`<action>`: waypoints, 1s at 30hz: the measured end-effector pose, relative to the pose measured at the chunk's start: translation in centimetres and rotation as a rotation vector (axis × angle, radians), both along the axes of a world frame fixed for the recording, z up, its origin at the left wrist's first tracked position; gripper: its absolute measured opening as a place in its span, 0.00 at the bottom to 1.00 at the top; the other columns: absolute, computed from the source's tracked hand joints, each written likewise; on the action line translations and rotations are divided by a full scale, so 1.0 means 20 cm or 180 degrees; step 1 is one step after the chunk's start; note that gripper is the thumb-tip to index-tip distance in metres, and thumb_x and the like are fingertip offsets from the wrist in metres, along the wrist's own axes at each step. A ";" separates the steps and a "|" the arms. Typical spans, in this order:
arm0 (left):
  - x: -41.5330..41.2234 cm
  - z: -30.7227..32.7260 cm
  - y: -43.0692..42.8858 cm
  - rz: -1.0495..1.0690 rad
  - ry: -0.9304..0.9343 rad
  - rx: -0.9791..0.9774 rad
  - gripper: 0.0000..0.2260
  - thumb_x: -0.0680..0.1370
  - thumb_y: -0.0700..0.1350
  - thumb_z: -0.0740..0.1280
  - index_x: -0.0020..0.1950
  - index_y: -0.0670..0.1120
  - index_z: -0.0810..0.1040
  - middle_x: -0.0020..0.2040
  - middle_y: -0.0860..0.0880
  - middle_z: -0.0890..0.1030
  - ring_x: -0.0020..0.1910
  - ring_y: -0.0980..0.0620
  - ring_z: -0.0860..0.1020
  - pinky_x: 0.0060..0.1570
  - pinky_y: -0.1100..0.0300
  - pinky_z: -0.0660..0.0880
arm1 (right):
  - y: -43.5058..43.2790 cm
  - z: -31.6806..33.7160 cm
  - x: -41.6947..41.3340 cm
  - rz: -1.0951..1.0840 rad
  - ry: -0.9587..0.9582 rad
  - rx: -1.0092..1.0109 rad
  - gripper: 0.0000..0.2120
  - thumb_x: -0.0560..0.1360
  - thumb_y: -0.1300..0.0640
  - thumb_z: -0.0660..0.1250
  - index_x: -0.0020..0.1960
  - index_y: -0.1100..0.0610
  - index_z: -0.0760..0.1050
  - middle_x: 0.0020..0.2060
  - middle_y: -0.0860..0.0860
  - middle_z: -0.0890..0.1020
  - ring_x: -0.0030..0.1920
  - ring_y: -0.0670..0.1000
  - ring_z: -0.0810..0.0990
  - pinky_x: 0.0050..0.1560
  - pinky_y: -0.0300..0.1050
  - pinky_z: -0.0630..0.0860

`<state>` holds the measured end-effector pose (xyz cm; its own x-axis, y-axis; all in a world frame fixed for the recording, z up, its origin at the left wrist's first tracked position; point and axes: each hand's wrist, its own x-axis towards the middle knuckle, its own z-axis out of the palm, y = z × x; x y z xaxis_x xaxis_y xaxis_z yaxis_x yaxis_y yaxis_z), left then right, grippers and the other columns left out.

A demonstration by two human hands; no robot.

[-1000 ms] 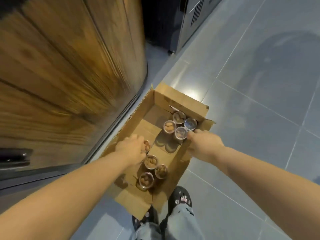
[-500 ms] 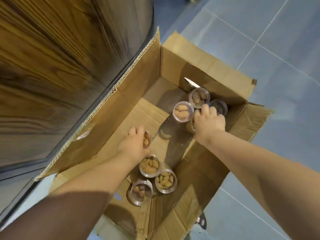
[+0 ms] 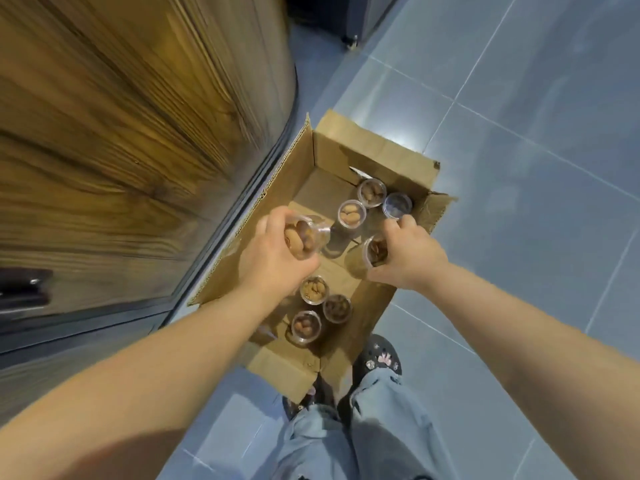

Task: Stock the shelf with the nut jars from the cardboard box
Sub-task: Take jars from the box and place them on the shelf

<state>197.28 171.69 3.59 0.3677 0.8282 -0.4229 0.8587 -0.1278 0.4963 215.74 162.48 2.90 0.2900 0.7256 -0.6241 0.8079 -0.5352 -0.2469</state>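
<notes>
While both arms reach down over the cardboard box (image 3: 374, 152) on the tiled floor (image 3: 519, 168), each of the hands is closed round a nut jar. Left hand (image 3: 273, 258) has its fingers wrapped on a clear jar (image 3: 306, 233) of brown nuts, held up above the box's left side; jar is tipped over, long axis near level, lid end pointing right & a bit away from the person, base hidden in the palm. Right hand (image 3: 412, 254) clamps a second jar (image 3: 375, 251) from above w/ thumb and fingers on its rim; this one looks tilted too, mouth end facing left toward the other hand. Can't tell if it's clear of the box bottom.

Six more jars stand upright in the box, lids up, long axes vertical. Far end: one jar (image 3: 372, 192) near the back wall, a paler-looking jar (image 3: 397, 204) just right of it, and a jar (image 3: 352, 213) nearer the middle. The three sit close, maybe touching. Near end: jar (image 3: 314, 289) just below the left wrist, jar (image 3: 337, 308) beside it on the right, jar (image 3: 306, 325) closest to the person; these three are bunched together.

Box lies lengthwise away from the person, flaps open, left wall just beside a wooden panel (image 3: 121, 150) w/ a dark metal edge at its foot. Jeans (image 3: 346, 438) and a dark shoe (image 3: 381, 356) w/ small charms show at the box's near end.
</notes>
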 end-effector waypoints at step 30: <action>-1.91 2.65 -1.61 0.2289 -0.1757 0.1763 0.30 0.65 0.51 0.78 0.62 0.57 0.68 0.52 0.61 0.73 0.53 0.56 0.75 0.50 0.62 0.72 | -1.12 2.54 -1.58 0.0540 0.0404 0.2459 0.25 0.67 0.44 0.72 0.61 0.43 0.71 0.58 0.44 0.74 0.57 0.47 0.70 0.50 0.42 0.68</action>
<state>159.01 139.42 56.64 -0.2592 0.9532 0.1558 0.4959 -0.0071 0.8684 184.19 140.17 53.63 0.0974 0.9939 0.0520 0.8039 -0.0477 -0.5929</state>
